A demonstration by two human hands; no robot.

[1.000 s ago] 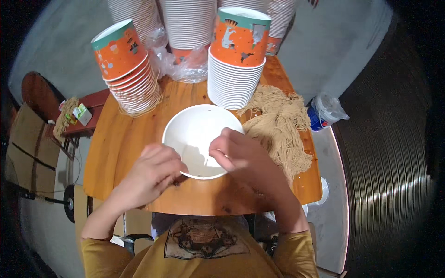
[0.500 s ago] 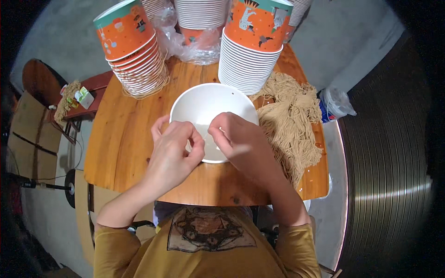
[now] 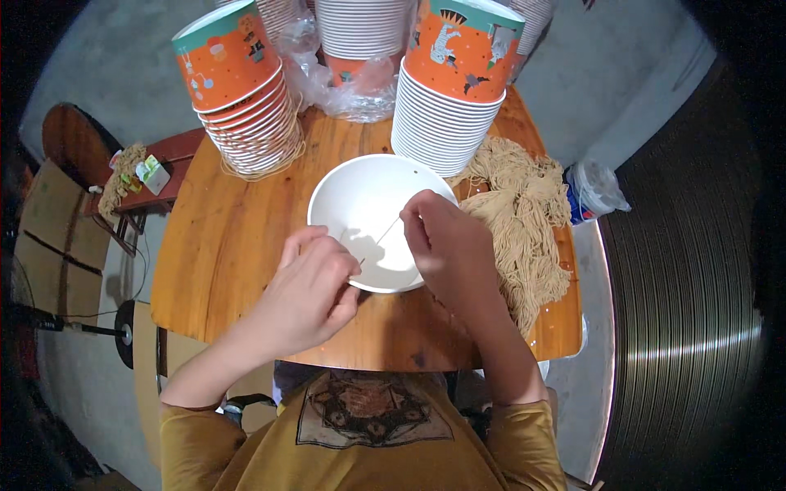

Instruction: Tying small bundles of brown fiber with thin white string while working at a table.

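A white paper bucket (image 3: 372,176) sits open side up on the table in front of me, with a small hole near its far rim. My left hand (image 3: 307,282) is closed over its near left rim, fingertips inside and thumb outside the wall. Above the bucket's inside, my right hand (image 3: 449,250) pinches the end of a thin cord (image 3: 387,232). That cord runs taut down toward my left fingertips; its lower end is partly hidden. Beside my right forearm lies a loose heap of beige cords (image 3: 524,233).
On the wooden table (image 3: 221,270), a stack of orange paper buckets (image 3: 233,69) draped with cords stands far left. Another bucket stack (image 3: 446,119) stands behind the white bucket. Crumpled clear plastic (image 3: 360,98) lies between them. A red bench (image 3: 168,188) is at the left.
My hands have moved apart: the right has drawn up and right, and a taut cord now shows between them. My left fingers have shifted slightly down at the rim.
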